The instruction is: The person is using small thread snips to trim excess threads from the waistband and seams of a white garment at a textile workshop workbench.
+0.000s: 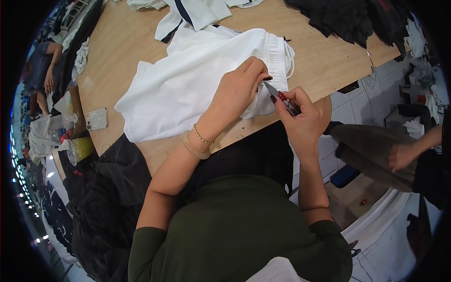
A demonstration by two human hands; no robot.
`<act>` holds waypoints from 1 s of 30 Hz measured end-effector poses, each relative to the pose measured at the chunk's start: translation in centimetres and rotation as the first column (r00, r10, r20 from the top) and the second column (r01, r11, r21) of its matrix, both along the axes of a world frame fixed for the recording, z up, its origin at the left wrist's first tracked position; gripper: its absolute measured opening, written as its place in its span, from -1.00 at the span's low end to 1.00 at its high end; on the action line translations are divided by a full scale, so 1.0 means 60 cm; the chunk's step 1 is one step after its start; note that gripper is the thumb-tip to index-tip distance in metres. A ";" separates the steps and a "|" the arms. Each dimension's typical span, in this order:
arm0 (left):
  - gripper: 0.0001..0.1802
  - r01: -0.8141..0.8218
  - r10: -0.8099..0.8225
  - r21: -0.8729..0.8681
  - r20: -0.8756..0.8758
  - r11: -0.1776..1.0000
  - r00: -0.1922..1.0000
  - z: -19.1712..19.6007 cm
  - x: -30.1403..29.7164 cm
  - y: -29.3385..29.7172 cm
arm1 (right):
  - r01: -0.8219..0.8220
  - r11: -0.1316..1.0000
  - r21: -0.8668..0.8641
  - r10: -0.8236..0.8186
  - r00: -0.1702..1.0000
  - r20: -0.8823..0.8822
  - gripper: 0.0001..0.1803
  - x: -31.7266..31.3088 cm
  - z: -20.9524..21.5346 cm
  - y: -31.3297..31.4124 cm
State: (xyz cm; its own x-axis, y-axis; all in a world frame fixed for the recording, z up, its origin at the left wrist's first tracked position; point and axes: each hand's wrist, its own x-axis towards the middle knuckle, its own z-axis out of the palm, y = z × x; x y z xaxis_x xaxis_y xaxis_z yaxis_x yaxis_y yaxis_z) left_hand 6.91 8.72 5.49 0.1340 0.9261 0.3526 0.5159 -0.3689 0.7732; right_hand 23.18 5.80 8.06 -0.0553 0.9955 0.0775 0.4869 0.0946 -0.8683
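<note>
A pair of white shorts (pixel 188 84) with a gathered elastic waistband (pixel 275 54) lies spread on the wooden table. My left hand (pixel 239 84) is closed in a pinch at the near end of the waistband, on the shorts' fabric. What else its fingertips may hold is too small to tell. My right hand (pixel 302 113) grips small thread snips (pixel 273 90) with grey blades and a red part. Their blades point up and left, close to my left fingertips. A white drawstring (pixel 292 63) loops out beyond the waistband.
White garments with navy stripes (pixel 199 14) lie at the table's far side, and dark cloth (pixel 336 19) at far right. A phone (pixel 97 118) rests by the left edge. Black fabric (pixel 108 188) is heaped at left. On the right, another person's hand (pixel 404 155) is near dark cloth.
</note>
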 end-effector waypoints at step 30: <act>-0.73 -0.477 0.458 -0.116 0.541 0.871 0.705 0.022 -0.097 -0.044 | -0.125 0.991 -0.046 0.068 0.773 -0.631 -0.83 -0.009 0.028 0.037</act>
State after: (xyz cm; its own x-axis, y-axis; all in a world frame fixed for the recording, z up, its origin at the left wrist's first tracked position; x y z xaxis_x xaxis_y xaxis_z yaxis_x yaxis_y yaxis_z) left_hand 1.10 6.07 6.83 -0.5326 0.8058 0.2591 0.1343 -0.2218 0.9658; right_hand 22.62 8.00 9.72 -0.1189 0.9917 0.0494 -0.1758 0.0279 -0.9840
